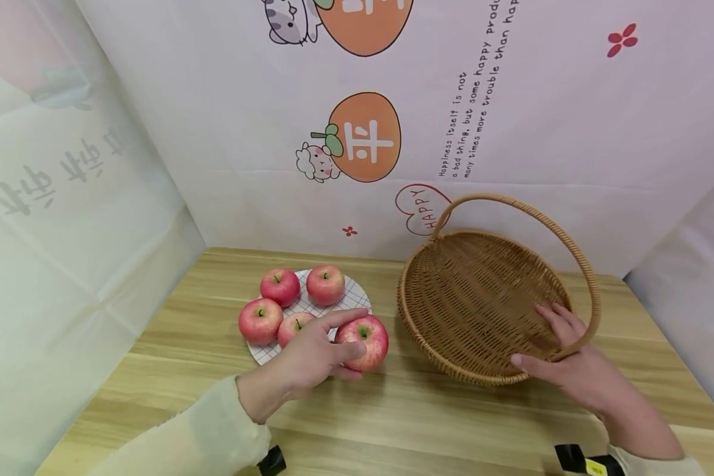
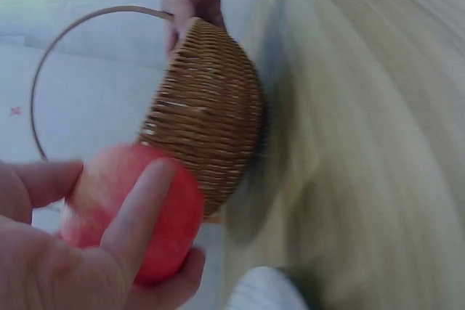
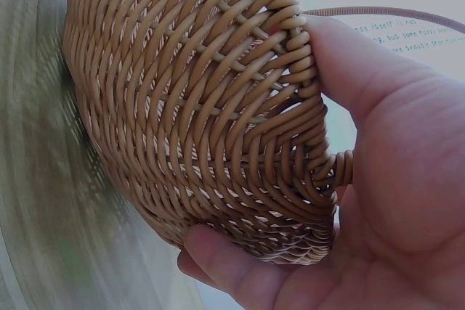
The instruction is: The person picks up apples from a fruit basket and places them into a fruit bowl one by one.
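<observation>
My left hand [image 1: 309, 357] holds a red apple [image 1: 376, 347] at the right side of a round checked plate [image 1: 357, 294]. In the left wrist view, thumb and fingers wrap the apple [image 2: 109, 179], which looks raised off the table. Several more red apples [image 1: 260, 322] lie on the plate, one partly behind the left hand. A brown wicker basket [image 1: 482, 297] stands to the right, with nothing inside and its mouth tilted towards me. My right hand [image 1: 589, 377] grips its rim near the handle's base; in the right wrist view, thumb and fingers straddle the woven wall [image 3: 182, 92].
The basket's tall arched handle [image 1: 535, 211] rises above its opening. Beneath everything is a wood-grain table [image 1: 393, 423]. A white printed cloth [image 1: 244, 119] hangs behind the table, and pale sheets [image 1: 65, 231] enclose the left and right sides.
</observation>
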### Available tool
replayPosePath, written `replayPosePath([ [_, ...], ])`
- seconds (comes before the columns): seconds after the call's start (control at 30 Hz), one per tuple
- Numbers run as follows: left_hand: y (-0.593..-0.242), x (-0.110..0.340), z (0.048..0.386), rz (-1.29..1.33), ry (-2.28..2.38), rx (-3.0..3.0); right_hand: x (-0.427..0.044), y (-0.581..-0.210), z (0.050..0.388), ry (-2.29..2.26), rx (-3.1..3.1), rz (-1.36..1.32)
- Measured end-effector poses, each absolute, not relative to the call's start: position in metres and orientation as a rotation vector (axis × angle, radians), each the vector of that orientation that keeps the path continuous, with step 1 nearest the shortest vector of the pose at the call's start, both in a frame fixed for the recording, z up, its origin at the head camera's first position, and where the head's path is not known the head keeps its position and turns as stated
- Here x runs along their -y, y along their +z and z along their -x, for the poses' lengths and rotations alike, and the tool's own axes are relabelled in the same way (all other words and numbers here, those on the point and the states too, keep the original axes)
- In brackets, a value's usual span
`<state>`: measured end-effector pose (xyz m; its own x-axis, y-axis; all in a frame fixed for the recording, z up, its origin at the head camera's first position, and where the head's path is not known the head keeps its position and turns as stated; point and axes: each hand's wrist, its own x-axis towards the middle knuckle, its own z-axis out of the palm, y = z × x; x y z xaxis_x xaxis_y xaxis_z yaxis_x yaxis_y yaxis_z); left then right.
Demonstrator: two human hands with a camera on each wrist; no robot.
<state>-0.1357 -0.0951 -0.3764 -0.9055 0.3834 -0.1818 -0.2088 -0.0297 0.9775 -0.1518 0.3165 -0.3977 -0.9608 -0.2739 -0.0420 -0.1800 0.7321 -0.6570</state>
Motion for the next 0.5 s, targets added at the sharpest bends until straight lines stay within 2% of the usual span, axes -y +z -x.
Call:
replayPosePath([
  [0.5, -0.424, 0.074, 0.171, 0.14, 2.039, -2.177, -0.317, -0.398, 0.152, -1.037, -2.799, 0.369],
])
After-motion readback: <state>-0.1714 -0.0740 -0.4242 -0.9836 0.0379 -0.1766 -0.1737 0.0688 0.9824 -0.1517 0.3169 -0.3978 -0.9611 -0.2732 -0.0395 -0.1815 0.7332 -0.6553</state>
